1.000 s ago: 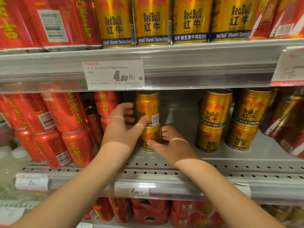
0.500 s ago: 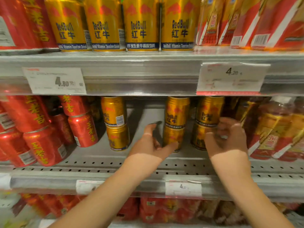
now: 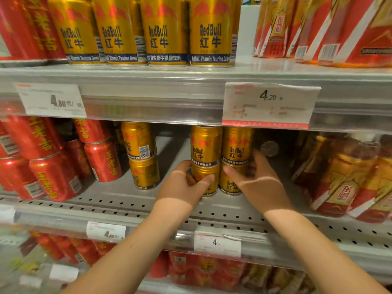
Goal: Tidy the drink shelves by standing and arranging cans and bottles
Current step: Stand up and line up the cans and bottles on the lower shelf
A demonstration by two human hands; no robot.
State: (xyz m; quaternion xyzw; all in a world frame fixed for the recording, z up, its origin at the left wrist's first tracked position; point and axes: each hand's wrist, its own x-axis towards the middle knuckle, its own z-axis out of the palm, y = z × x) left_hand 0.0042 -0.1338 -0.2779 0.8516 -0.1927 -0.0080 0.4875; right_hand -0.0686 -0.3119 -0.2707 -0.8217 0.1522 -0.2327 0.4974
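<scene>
On the middle shelf [image 3: 148, 206] stand three two-high stacks of gold Red Bull cans. My left hand [image 3: 184, 185] grips the bottom can of the middle stack [image 3: 204, 179], with the thumb across its front; a second can [image 3: 205, 145] sits on top. My right hand [image 3: 258, 183] holds the bottom can of the right stack [image 3: 230, 183], its fingers round the can's right side; that stack's top can [image 3: 237, 145] stands above. The left stack [image 3: 142, 155] stands alone, untouched.
Red cans [image 3: 48, 158] lie tilted and piled at the left of the shelf. Bottles in red-and-gold wrap [image 3: 343, 177] crowd the right. The upper shelf holds a row of upright gold cans [image 3: 144, 32] and red cartons [image 3: 331, 28]. Price tags hang on the shelf edges.
Both hands left the left stack and moved right. The left hand now grips the middle stack's bottom can; the right hand has closed round the right stack's bottom can.
</scene>
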